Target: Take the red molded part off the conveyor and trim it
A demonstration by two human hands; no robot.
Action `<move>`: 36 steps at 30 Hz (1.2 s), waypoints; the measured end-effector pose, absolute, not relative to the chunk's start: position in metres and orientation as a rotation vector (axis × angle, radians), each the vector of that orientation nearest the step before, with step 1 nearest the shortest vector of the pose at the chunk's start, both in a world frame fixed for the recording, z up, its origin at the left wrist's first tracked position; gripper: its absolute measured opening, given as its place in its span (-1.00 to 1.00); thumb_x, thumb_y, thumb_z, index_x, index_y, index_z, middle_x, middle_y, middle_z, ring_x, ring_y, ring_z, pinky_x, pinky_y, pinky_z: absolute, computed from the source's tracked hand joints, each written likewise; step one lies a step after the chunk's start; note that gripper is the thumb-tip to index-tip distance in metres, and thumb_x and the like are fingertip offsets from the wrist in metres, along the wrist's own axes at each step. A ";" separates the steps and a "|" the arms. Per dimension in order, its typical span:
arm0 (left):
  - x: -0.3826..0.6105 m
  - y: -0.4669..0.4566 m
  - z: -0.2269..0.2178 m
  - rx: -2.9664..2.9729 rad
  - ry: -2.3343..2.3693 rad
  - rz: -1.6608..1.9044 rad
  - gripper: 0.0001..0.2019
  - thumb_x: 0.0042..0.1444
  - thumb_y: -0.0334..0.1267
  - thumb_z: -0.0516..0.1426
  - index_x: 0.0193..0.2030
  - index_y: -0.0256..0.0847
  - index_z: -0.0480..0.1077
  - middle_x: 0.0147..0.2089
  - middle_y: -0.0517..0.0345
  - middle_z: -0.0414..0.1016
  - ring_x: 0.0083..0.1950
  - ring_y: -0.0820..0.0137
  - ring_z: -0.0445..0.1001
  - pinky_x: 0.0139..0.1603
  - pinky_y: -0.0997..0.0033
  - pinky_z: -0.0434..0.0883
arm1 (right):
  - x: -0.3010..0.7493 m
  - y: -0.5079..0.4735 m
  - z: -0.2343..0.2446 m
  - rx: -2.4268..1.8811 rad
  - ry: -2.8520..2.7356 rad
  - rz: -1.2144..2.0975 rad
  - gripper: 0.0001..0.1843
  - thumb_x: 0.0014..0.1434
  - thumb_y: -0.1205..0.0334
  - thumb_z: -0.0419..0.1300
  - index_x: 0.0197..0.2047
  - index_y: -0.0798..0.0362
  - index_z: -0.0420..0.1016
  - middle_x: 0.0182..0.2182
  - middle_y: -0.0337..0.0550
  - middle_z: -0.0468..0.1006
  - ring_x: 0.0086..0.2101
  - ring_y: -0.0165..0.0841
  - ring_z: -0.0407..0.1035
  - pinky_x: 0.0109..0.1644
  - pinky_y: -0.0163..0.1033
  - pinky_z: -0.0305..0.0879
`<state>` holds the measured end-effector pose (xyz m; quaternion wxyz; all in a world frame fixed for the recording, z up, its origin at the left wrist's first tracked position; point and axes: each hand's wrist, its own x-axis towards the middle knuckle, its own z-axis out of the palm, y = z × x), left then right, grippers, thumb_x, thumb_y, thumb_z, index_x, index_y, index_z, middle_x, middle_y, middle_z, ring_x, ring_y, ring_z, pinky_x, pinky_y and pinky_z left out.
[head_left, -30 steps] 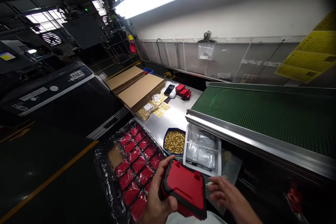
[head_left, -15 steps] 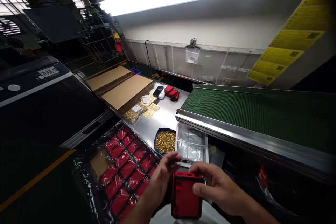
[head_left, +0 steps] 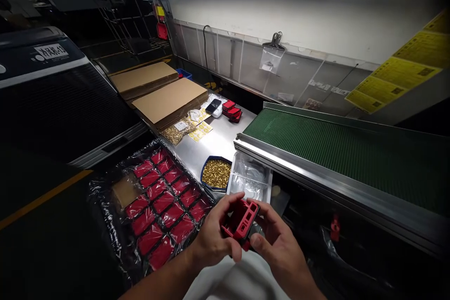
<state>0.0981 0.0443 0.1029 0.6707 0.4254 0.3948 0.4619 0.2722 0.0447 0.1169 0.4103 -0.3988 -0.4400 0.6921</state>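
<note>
— What have the hands got?
— One red and black case (head_left: 242, 221), held between them low in the middle of the view, just in front of the desk (head_left: 214, 143) edge. It is tipped so that its open, ribbed inside faces up and away.
— How does each grip sit?
— The left hand (head_left: 214, 239) is closed on the case's near left side, thumb across the lower edge, fingers curled over the top. The right hand (head_left: 277, 243) is closed on the right side — thumb pressed to the near corner, fingertips on the far rim.
— What lies around them?
— To the left, a tray (head_left: 105, 206) wrapped in clear film holds rows of red cases (head_left: 165, 201), with a brown card patch at its left end. Just beyond the hands stands a blue dish (head_left: 203, 179) of small brass parts (head_left: 216, 173), and touching it on the right a clear box (head_left: 250, 179) with plastic bags inside.
— And further off?
— A green belt (head_left: 337, 150) runs off to the right behind a metal rail. At the desk's far end: a bag of brass parts (head_left: 177, 132), yellow sticker sheets (head_left: 200, 132), a phone (head_left: 213, 105), a small stack of red cases (head_left: 232, 111), and flat cardboard (head_left: 168, 101). Yellow labels (head_left: 401, 79) hang at upper right.
</note>
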 end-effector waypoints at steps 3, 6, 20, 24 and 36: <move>0.097 0.044 0.100 1.087 0.926 1.045 0.14 -0.53 0.37 0.31 0.28 -0.08 0.23 0.20 -0.14 0.27 0.17 -0.11 0.30 0.24 -0.03 0.28 | 0.273 0.042 0.119 -1.006 -1.096 1.752 -0.36 0.06 0.01 0.36 0.17 -0.08 0.30 0.11 0.02 0.38 0.11 -0.09 0.30 0.25 0.06 0.24; 0.097 0.044 0.101 1.199 0.946 1.064 0.13 -0.48 0.40 0.28 0.29 -0.06 0.20 0.17 -0.12 0.28 0.15 -0.07 0.33 0.24 -0.04 0.29 | 0.275 0.042 0.122 -0.991 -1.139 1.720 -0.34 0.04 -0.02 0.36 0.17 -0.09 0.29 0.12 0.01 0.38 0.12 -0.09 0.29 0.23 0.03 0.26; 0.097 0.033 0.112 1.620 1.090 1.186 0.04 -0.23 0.42 0.21 0.37 0.05 0.03 0.19 0.00 0.21 0.17 0.07 0.30 0.23 0.14 0.30 | 0.281 0.045 0.136 -0.848 -1.288 1.698 -0.42 0.13 0.02 0.28 0.20 -0.11 0.31 0.15 -0.01 0.34 0.15 -0.10 0.25 0.24 -0.02 0.25; 0.096 0.027 0.108 1.574 1.091 1.184 -0.01 -0.23 0.42 0.22 0.34 0.06 0.11 0.19 0.00 0.21 0.18 0.06 0.29 0.23 0.14 0.30 | 0.278 0.051 0.136 -0.909 -1.320 1.632 -0.62 0.18 0.03 0.23 0.05 -0.06 0.48 -0.03 -0.05 0.48 0.00 -0.18 0.39 0.14 -0.09 0.32; 0.087 0.013 0.095 0.886 1.055 1.130 0.14 -0.53 0.35 0.35 0.27 -0.01 0.18 0.23 -0.09 0.28 -0.06 0.12 0.44 -0.32 0.43 0.54 | 0.367 0.073 -0.068 -2.060 -1.268 1.109 -0.70 0.04 -0.03 0.22 -0.42 0.07 0.44 -0.51 -0.14 0.54 -0.41 -0.23 0.45 -0.28 -0.18 0.36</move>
